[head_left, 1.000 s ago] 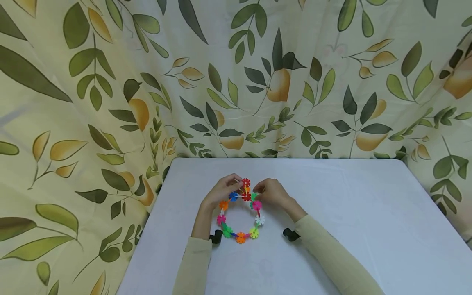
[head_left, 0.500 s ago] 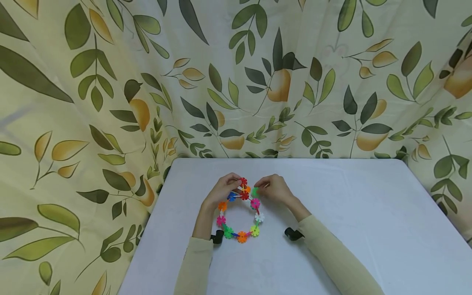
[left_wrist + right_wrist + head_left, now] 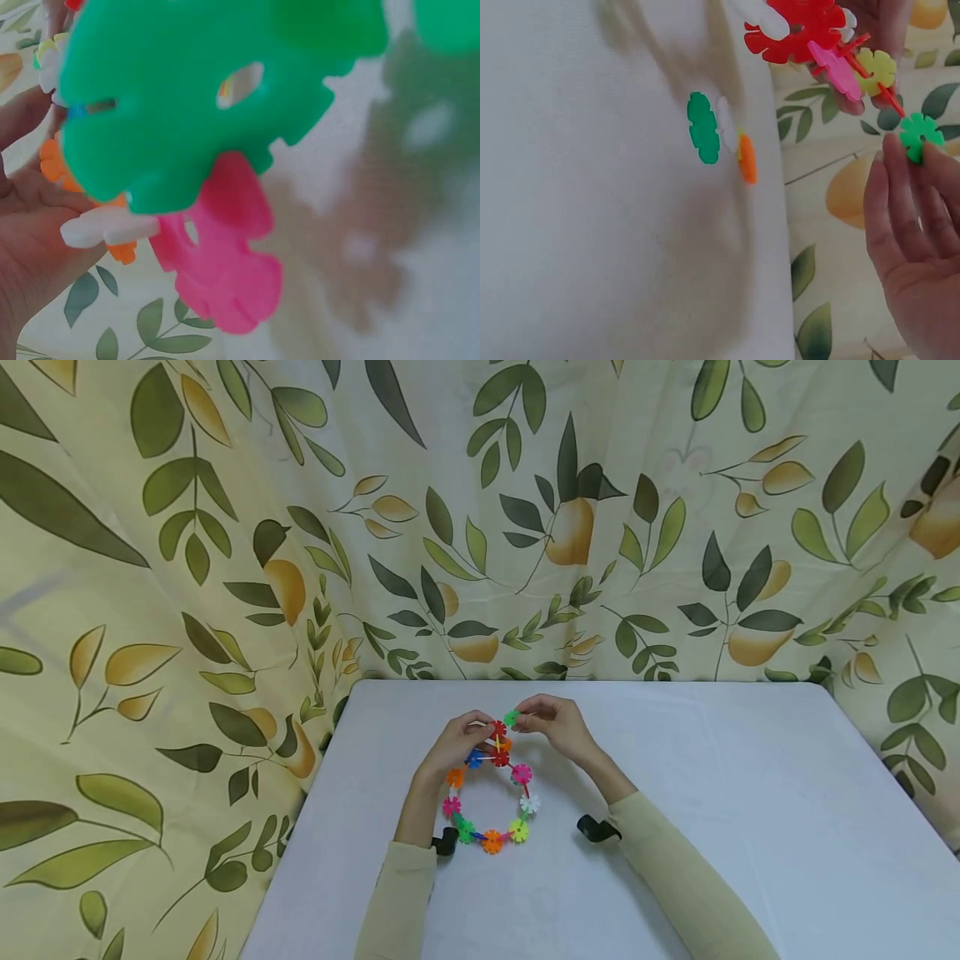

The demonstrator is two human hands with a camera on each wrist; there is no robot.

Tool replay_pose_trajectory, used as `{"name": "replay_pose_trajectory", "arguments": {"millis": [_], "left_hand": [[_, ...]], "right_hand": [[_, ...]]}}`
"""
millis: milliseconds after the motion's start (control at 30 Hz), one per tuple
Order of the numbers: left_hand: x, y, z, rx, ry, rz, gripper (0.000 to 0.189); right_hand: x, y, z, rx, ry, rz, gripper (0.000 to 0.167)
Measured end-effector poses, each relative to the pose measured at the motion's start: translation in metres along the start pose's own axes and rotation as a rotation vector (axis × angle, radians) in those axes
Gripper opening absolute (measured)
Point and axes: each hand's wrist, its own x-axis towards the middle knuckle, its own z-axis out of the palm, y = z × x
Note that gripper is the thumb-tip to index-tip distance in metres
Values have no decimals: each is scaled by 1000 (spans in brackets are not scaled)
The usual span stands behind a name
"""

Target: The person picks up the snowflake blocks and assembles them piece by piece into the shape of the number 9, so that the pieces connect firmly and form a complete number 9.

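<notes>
A ring of interlocking plastic snowflake discs (image 3: 492, 842) in many colours stands over the table, with a short stack of red, orange and yellow discs at its far end. My left hand (image 3: 450, 745) pinches the stack by its top red disc (image 3: 498, 728). Between thumb and fingertips, my right hand (image 3: 558, 727) holds a single green snowflake disc (image 3: 921, 138) right beside that red one. Large in the left wrist view is a green disc (image 3: 165, 97) of the ring, joined to a pink disc (image 3: 229, 277). Part of the left palm shows behind them.
The white table (image 3: 675, 777) spreads around both hands, its far edge just beyond them. A leaf-and-fruit patterned curtain (image 3: 420, 527) hangs behind and to the left. A black wrist camera (image 3: 597, 829) juts from the right sleeve, another camera (image 3: 446, 842) from the left.
My right hand has moved away from the ring's right side, up and towards the far edge, carrying the green snowflake disc to beside the top red one. The left hand has stayed nearly still.
</notes>
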Motion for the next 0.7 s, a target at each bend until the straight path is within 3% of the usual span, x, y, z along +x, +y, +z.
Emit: {"name": "replay_pose_trajectory", "arguments": {"millis": [433, 700], "left_hand": [[-2, 3, 3, 6, 5, 10, 24], [0, 2, 6, -36, 36, 27, 19]], "right_hand": [[3, -1, -1, 7, -45, -26, 18], [-3, -4, 15, -7, 38, 19, 27]]}}
